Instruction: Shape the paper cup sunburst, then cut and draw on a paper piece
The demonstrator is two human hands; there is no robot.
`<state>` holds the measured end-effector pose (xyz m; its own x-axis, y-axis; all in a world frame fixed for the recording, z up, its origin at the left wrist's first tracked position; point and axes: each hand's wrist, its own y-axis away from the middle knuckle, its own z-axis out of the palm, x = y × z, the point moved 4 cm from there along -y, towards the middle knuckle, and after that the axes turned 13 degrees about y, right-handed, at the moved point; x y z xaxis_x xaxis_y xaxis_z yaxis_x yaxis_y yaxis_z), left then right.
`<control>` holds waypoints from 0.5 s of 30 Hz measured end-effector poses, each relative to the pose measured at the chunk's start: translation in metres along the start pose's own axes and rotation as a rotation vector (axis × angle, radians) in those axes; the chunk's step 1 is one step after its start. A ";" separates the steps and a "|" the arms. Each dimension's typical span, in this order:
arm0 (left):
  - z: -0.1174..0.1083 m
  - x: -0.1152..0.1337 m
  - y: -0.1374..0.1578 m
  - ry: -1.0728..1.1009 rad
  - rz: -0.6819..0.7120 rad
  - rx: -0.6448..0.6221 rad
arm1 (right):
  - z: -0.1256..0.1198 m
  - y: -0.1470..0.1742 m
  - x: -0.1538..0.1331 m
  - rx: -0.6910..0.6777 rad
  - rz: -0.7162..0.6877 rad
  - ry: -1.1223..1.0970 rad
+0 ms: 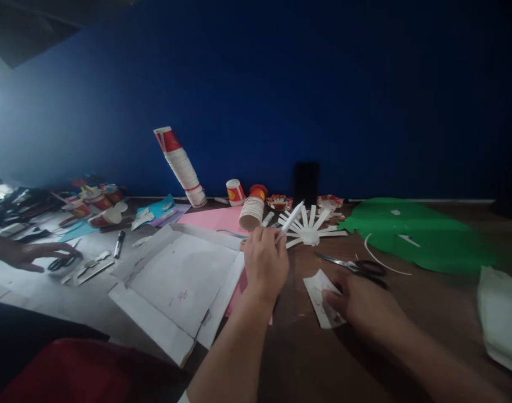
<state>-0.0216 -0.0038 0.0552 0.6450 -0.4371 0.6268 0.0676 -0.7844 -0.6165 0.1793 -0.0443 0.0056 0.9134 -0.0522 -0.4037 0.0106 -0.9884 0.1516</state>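
Note:
My left hand (265, 258) is closed around a white pen (291, 217), which points up and to the right. Lower on the brown table, my right hand (365, 296) has its fingers curled at a small piece of white paper (319, 296), seemingly pinching it; its fingertips are partly blurred. Just beyond the right hand lie scissors (357, 265) with black handles. A paper cup cut into spread white strips (310, 235) rests behind the pen. Beside my left forearm is a flattened white cardboard box (189, 263) with a red number on it.
A tall leaning stack of paper cups (182, 168) stands by the blue partition (281, 84). A green sheet (407, 235) lies at right, near a white packet (499, 319). At far left, a co-worker's hand (29, 252) reaches beside other scissors (63, 261). A black phone (306, 182) leans at back.

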 end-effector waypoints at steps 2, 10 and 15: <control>0.001 0.001 0.000 0.012 0.007 -0.004 | 0.000 0.000 -0.001 -0.033 0.005 0.078; 0.003 0.001 0.002 -0.019 0.073 0.013 | -0.001 0.003 -0.003 -0.021 0.023 0.182; 0.004 0.002 0.003 -0.037 0.117 0.031 | -0.008 0.008 -0.011 0.165 -0.092 0.396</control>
<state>-0.0171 -0.0050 0.0521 0.6774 -0.5080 0.5321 0.0135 -0.7146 -0.6994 0.1722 -0.0504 0.0183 0.9976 0.0639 -0.0267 0.0632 -0.9976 -0.0274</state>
